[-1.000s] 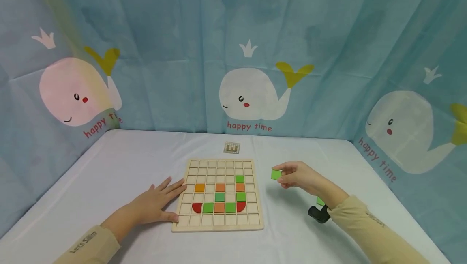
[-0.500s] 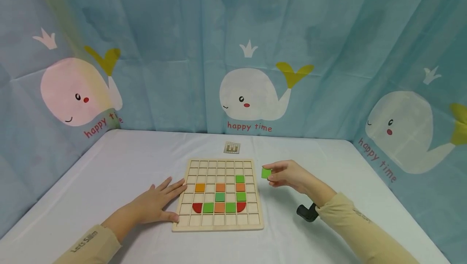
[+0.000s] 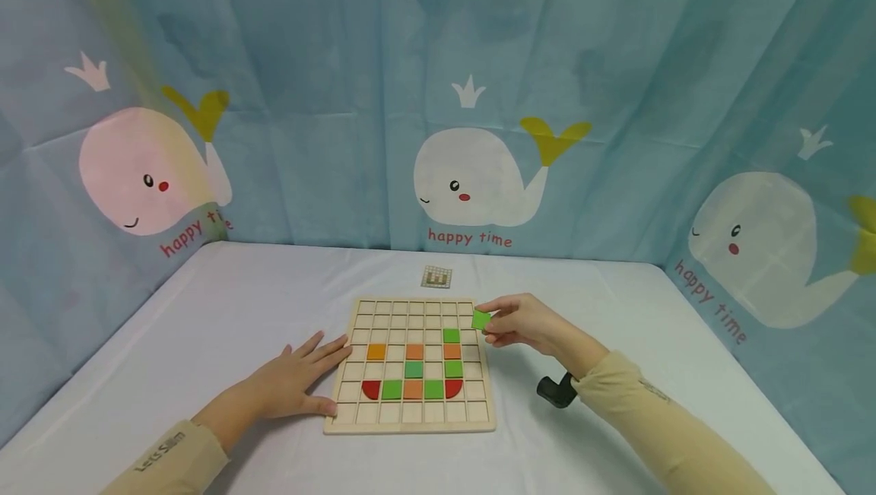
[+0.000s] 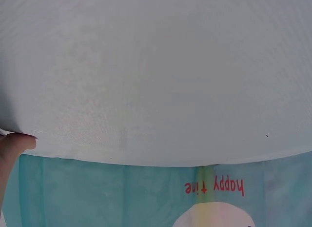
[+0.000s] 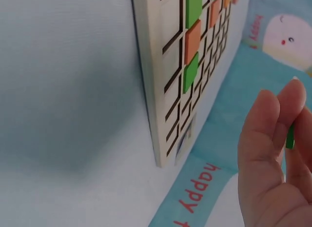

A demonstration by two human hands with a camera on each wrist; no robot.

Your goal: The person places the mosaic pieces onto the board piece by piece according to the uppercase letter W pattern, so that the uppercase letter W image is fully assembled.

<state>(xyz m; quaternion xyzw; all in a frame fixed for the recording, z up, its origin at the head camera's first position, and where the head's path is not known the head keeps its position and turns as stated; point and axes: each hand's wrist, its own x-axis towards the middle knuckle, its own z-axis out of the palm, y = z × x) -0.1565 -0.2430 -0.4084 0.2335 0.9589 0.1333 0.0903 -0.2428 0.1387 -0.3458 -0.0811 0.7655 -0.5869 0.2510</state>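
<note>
A light wooden grid board (image 3: 411,417) lies on the white table, holding several green, orange and teal square tiles and two red rounded tiles (image 3: 371,389). My left hand (image 3: 287,382) rests along the board's left edge with fingers spread straight. Between thumb and fingers, my right hand (image 3: 527,323) pinches a green square tile (image 3: 481,319) just over the board's upper right edge. In the right wrist view only a thin green edge of that tile (image 5: 290,137) shows among the fingers. The left wrist view has only a fingertip (image 4: 19,141) at its left side.
A small card with a grid pattern (image 3: 436,277) lies behind the board. A black object (image 3: 557,391) is at the right wrist, partly hidden by the sleeve. A blue curtain (image 3: 328,176) with whale prints hangs behind the white table (image 3: 274,290).
My right hand has moved left with the green tile, from beside the board to above its right edge. My left hand has stayed in place on the board.
</note>
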